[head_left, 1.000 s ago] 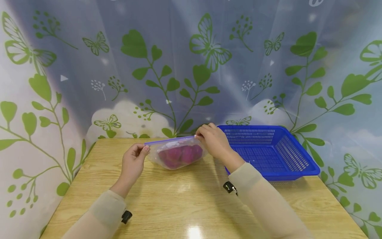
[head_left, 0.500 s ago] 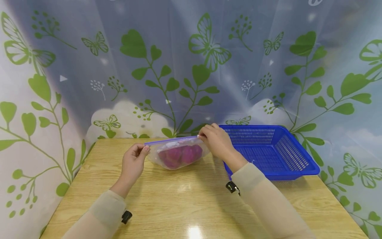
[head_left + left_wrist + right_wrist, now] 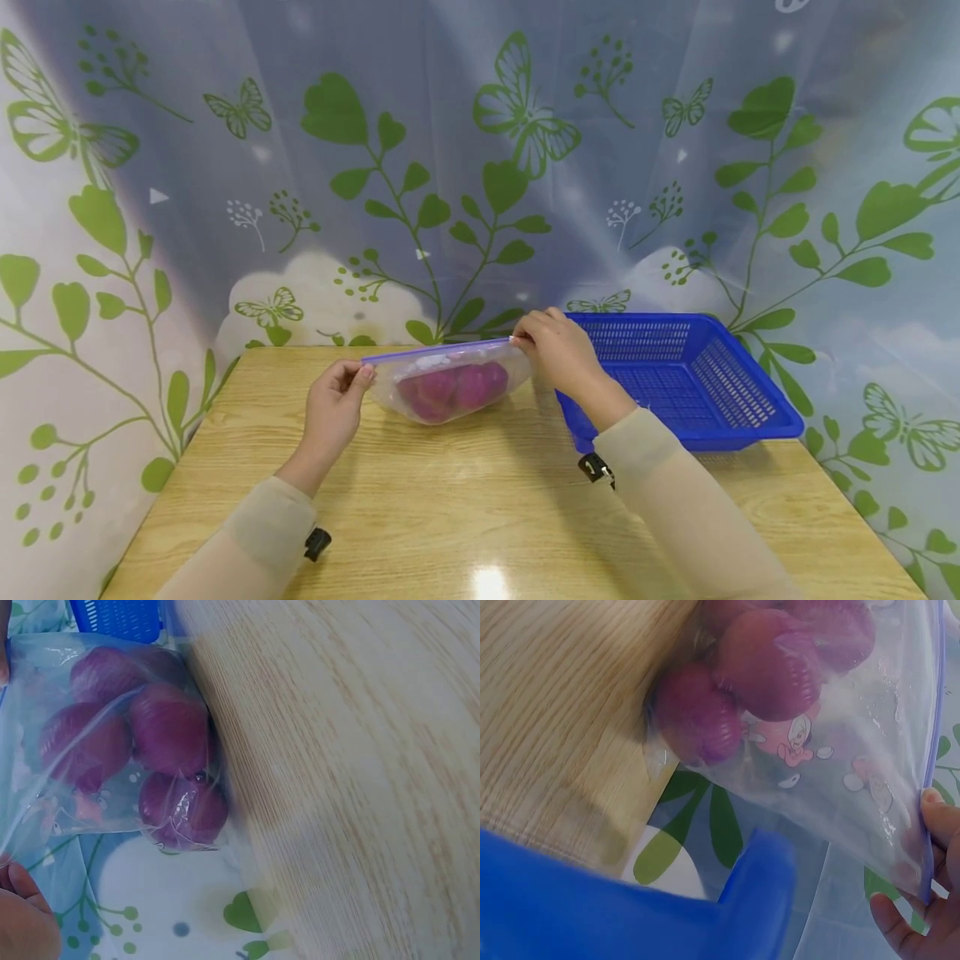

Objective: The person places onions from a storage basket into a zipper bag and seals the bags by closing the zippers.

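A clear zip bag point(image 3: 386, 392) with a purple zip strip point(image 3: 435, 350) along its top stands upright on the table. Several red onions point(image 3: 169, 731) lie in its lower part. My left hand point(image 3: 333, 408) pinches the left end of the strip between thumb and fingers. At the strip's right part, my right hand point(image 3: 558, 354) pinches the top edge, with a small white bit showing at the fingertips. The right wrist view shows thumb point(image 3: 939, 817) and fingers on both sides of the purple edge. Pink and white cartoon prints point(image 3: 795, 750) mark the bag.
A blue plastic basket point(image 3: 765, 433) with slotted walls stands right of the bag, partly behind my right wrist. The wooden table point(image 3: 420, 517) ends at a patterned curtain point(image 3: 442, 150) behind. Black straps hang under both sleeves.
My right hand has slid rightward along the bag's zip strip, uncovering more of it. The left hand keeps its pinch in place, and the onions have barely moved.
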Tool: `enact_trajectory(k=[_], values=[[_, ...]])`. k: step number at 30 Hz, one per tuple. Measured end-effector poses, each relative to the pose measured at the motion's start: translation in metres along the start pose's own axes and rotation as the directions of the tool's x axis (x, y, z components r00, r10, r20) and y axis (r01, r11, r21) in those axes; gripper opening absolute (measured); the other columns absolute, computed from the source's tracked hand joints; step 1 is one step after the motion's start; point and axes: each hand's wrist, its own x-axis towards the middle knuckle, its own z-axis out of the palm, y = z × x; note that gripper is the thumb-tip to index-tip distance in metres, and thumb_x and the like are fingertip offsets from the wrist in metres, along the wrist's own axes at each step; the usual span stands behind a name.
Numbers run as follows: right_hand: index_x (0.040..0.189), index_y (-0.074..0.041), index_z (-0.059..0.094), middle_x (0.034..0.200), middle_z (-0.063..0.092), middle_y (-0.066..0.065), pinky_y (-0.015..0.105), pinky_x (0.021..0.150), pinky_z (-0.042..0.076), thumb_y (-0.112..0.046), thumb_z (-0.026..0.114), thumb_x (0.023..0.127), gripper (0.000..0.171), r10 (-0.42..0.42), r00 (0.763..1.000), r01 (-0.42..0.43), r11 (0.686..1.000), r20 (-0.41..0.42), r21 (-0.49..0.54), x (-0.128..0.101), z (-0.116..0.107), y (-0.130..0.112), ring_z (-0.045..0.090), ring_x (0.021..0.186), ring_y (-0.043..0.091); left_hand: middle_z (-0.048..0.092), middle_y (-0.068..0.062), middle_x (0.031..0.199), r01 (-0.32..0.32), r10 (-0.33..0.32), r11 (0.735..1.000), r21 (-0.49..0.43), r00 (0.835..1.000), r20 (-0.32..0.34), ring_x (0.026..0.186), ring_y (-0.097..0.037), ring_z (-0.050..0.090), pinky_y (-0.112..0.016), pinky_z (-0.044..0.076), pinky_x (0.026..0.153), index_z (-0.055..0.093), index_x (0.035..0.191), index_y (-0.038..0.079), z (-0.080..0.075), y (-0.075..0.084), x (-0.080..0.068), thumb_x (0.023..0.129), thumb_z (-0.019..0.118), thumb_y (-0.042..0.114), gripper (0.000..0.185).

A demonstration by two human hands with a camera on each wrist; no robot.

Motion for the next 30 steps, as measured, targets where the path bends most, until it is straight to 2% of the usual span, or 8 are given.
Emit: enact_trajectory(k=[9,13,18,22,25,29,30], values=[[0.104,-0.014,0.072,0.1,0.07,-0.001,0.04,0.083,0.053,-0.025,0.065,0.099,0.014,0.022,1.0,-0.022,1.0,0.002,0.002,-0.005,-0.002,0.011,0.057,0.093,0.022,0.067,-0.025,0.101,-0.007,0.007,1.0,-0.011,1.0,0.001,0.081,-0.002,0.064,-0.015,0.054,0.08,0.063,0.103,-0.01,0.0,-0.001,0.0,0.101,0.06,0.013,0.024],[0.104,-0.014,0.071,0.105,0.07,-0.001,0.041,0.082,0.054,-0.026,0.065,0.099,0.014,0.046,0.999,-0.046,0.999,0.008,0.003,-0.008,-0.006,0.015,0.057,0.095,0.023,0.067,-0.025,0.102,0.015,-0.015,1.0,-0.004,1.0,0.003,0.081,-0.002,0.064,-0.014,0.053,0.08,0.062,0.103,-0.011,0.0,-0.002,0.0,0.101,0.059,0.012,0.023],[0.1,-0.015,0.07,0.102,0.07,-0.001,0.043,0.083,0.054,-0.026,0.065,0.099,0.012,0.057,0.998,-0.057,0.998,0.007,0.006,-0.01,-0.007,0.019,0.056,0.093,0.023,0.069,-0.022,0.103,0.012,-0.012,1.0,0.017,1.0,0.001,0.082,-0.001,0.064,-0.014,0.053,0.08,0.063,0.104,-0.01,-0.001,-0.002,0.0,0.101,0.06,0.014,0.023],[0.099,-0.014,0.069,0.097,0.069,-0.001,0.045,0.094,0.052,-0.026,0.065,0.098,0.012,0.062,0.998,-0.062,0.998,0.008,0.003,-0.012,-0.009,0.023,0.059,0.096,0.025,0.069,-0.022,0.104,0.014,-0.014,1.0,0.023,1.0,0.002,0.083,-0.002,0.065,-0.015,0.054,0.079,0.063,0.104,-0.009,-0.003,-0.002,-0.001,0.101,0.06,0.015,0.024],[0.1,-0.015,0.069,0.095,0.068,-0.002,0.045,0.091,0.053,-0.027,0.066,0.098,0.013,0.077,0.997,-0.077,0.997,0.018,-0.001,-0.013,-0.01,0.026,0.059,0.097,0.026,0.069,-0.023,0.104,0.015,-0.015,0.999,0.029,1.0,0.002,0.083,-0.003,0.064,-0.015,0.053,0.078,0.063,0.103,-0.008,-0.003,-0.002,-0.002,0.102,0.059,0.015,0.024],[0.1,-0.015,0.07,0.094,0.067,-0.002,0.04,0.073,0.053,-0.028,0.065,0.098,0.013,0.097,0.995,-0.096,0.995,0.031,-0.004,-0.016,-0.012,0.027,0.056,0.091,0.022,0.069,-0.022,0.102,0.016,-0.016,0.999,0.039,1.0,0.001,0.083,-0.004,0.064,-0.015,0.053,0.077,0.063,0.102,-0.008,-0.003,-0.004,-0.001,0.102,0.059,0.015,0.023],[0.1,-0.015,0.07,0.094,0.067,-0.002,0.04,0.074,0.053,-0.028,0.065,0.098,0.014,0.099,0.995,-0.099,0.995,0.032,-0.002,-0.016,-0.012,0.026,0.055,0.09,0.022,0.069,-0.021,0.101,0.019,-0.019,0.999,0.04,1.0,-0.002,0.082,-0.005,0.064,-0.015,0.053,0.077,0.063,0.102,-0.008,-0.002,-0.004,-0.001,0.102,0.06,0.015,0.023]])
